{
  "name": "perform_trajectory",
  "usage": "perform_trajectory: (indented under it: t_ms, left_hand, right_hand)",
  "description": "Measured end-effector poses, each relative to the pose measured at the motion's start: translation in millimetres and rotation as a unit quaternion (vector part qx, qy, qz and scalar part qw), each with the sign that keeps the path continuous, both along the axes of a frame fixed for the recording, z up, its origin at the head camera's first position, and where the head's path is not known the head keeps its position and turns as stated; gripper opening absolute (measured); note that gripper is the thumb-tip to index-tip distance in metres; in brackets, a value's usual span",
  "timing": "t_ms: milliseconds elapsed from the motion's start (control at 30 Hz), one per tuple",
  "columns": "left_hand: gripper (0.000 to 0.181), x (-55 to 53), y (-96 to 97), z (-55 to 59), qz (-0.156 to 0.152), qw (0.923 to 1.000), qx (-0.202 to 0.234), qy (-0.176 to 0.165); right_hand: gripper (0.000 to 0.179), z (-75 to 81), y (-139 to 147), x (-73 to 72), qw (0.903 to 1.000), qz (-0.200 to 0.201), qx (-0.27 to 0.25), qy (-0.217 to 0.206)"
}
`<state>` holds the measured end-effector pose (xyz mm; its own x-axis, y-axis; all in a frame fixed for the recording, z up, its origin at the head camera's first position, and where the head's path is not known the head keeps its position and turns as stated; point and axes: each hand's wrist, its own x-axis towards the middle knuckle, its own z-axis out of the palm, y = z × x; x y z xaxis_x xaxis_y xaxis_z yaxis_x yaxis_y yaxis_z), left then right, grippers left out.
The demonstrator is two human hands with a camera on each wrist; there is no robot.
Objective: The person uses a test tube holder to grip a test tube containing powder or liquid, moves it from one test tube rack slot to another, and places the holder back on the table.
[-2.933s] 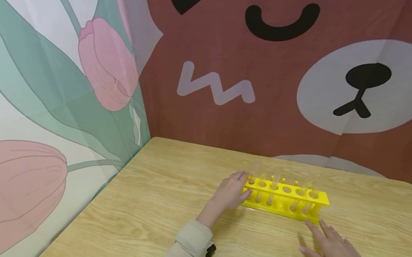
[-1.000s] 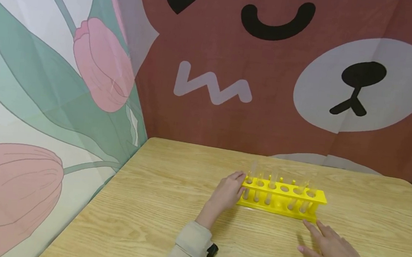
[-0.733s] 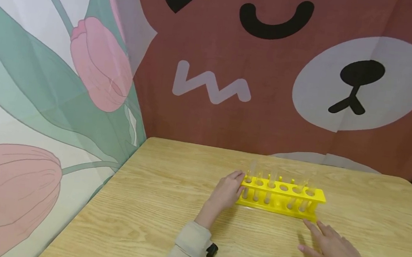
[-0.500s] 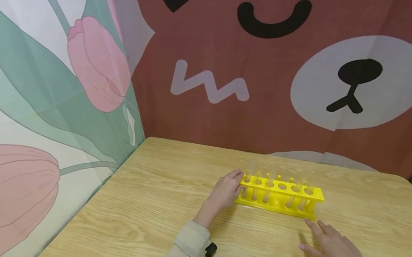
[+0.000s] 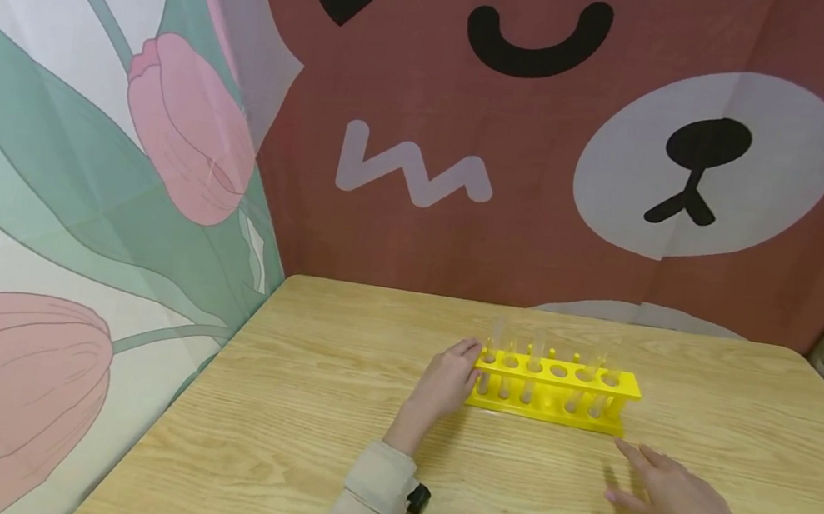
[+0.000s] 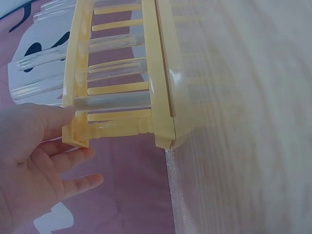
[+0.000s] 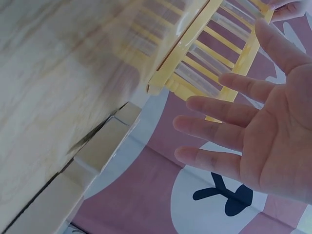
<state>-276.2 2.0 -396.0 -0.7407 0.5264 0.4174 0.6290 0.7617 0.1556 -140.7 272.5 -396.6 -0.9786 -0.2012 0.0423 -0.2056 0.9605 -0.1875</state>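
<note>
A yellow test tube rack (image 5: 553, 377) stands on the wooden table, holding several clear test tubes (image 5: 534, 362) upright or slightly leaning. One hole right of the middle has no tube in it. My left hand (image 5: 447, 378) holds the rack's left end. In the left wrist view, the thumb lies on the upper plate (image 6: 75, 78) and the other fingers are at its outer side and below. My right hand (image 5: 687, 508) is spread near the rack's front right corner, palm towards it, with nothing in it. Its index fingertip is close to the rack's base.
The wooden table (image 5: 290, 412) ends at a wall hanging (image 5: 399, 239) with a bear face. A tulip-print cloth (image 5: 191, 133) runs along the left side. In the right wrist view, a pale box-like piece (image 7: 92, 156) lies by the table edge.
The whole view has shifted slightly, so rack and left hand appear farther left. My right hand has drawn a little to the right of the rack's corner. The left hand keeps its hold.
</note>
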Motion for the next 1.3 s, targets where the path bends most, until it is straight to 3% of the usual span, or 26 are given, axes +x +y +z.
perform_trajectory:
  t_ms: [333,933,1300]
  left_hand:
    - [0.038,0.8,-0.7,0.7,0.002,1.0,0.001,-0.004]
    - [0.039,-0.1,-1.0,0.4,0.006,0.9997,0.008,-0.023]
    - [0.039,1.5,0.7,1.6,0.01,0.9999,-0.005,-0.013]
  right_hand:
    - [0.08,6.5,4.9,-4.4,0.9947,-0.035,0.0,-0.097]
    - [0.08,4.7,18.7,-3.2,0.9914,-0.046,0.003,-0.122]
    - [0.089,-9.1,36.7,-8.3,0.9837,-0.062,0.012,-0.168]
